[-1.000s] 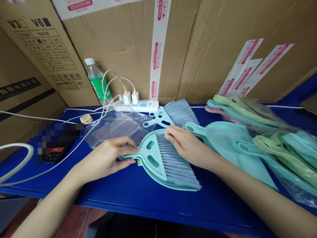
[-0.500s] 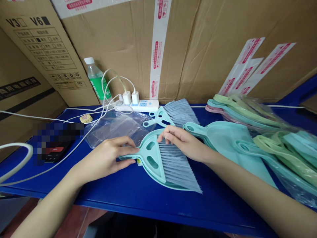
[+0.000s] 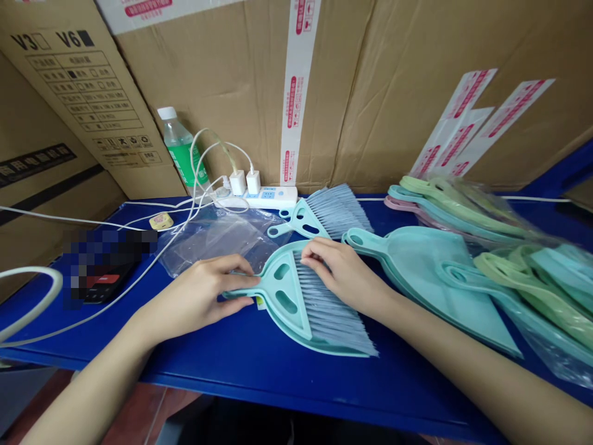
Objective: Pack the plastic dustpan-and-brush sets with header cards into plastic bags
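Observation:
In the middle of the table lies a turquoise hand brush [image 3: 290,290] with grey-blue bristles, resting in a matching dustpan [image 3: 287,330]. My left hand [image 3: 204,290] is closed around the stacked handles, thumb on the near side. Over the far end of the bristles, my right hand [image 3: 336,269] has its fingers curled in and pressed together, touching the bristles. Whatever may be between those fingertips is hidden. Behind it are more turquoise brushes [image 3: 303,219] with their bristles to the right. Turquoise dustpans [image 3: 426,253] lie stacked beside my right forearm.
Plastic-wrapped green, blue and pink brush sets [image 3: 463,198] pile up on the right. A clear plastic bag [image 3: 222,238], a white power strip [image 3: 278,196] with cables, a bottle [image 3: 180,148] and a dark phone [image 3: 109,278] occupy the left. Cardboard boxes [image 3: 393,93] wall the back.
My right hand has shifted slightly to the right along the bristles, and its fingers have curled in more. My left hand keeps its hold on the handles.

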Demonstrator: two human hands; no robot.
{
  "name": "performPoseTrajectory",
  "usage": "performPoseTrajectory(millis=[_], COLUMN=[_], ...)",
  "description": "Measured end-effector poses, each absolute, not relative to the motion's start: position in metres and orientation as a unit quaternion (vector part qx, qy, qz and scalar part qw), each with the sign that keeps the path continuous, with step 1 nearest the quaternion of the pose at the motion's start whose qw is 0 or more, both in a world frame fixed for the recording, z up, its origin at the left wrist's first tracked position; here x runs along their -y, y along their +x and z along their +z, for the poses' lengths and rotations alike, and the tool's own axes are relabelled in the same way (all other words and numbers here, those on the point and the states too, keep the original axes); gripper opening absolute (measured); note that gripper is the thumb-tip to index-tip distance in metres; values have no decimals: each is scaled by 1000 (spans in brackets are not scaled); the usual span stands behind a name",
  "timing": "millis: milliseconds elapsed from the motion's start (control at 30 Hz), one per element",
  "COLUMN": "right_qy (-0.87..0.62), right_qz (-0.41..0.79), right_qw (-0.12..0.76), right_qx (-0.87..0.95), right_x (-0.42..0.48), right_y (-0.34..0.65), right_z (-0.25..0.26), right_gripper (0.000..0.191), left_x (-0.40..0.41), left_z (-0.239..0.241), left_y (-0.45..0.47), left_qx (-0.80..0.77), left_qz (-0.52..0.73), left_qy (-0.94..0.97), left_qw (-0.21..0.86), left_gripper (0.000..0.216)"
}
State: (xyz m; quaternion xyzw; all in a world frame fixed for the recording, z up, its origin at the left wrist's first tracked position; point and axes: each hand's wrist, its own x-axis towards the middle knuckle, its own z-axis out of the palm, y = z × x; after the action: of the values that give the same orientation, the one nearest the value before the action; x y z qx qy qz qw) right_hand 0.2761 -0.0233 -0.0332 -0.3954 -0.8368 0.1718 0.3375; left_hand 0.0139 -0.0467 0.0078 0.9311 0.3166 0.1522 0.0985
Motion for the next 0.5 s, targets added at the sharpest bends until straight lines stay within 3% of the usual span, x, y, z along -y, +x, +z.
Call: performPoseTrajectory(millis=[500], right_qy=[-393], right_qz=[32], right_qw=[287], right_qx=[873], right_x=[19], right_y=[285], right_z=[-39], right_gripper=[22], left_x=[48], left_z=[9], left_y=[14], left_qx=[-316], left_qz=[153], left_qy=[931], left_qw=[98], left_gripper=[21])
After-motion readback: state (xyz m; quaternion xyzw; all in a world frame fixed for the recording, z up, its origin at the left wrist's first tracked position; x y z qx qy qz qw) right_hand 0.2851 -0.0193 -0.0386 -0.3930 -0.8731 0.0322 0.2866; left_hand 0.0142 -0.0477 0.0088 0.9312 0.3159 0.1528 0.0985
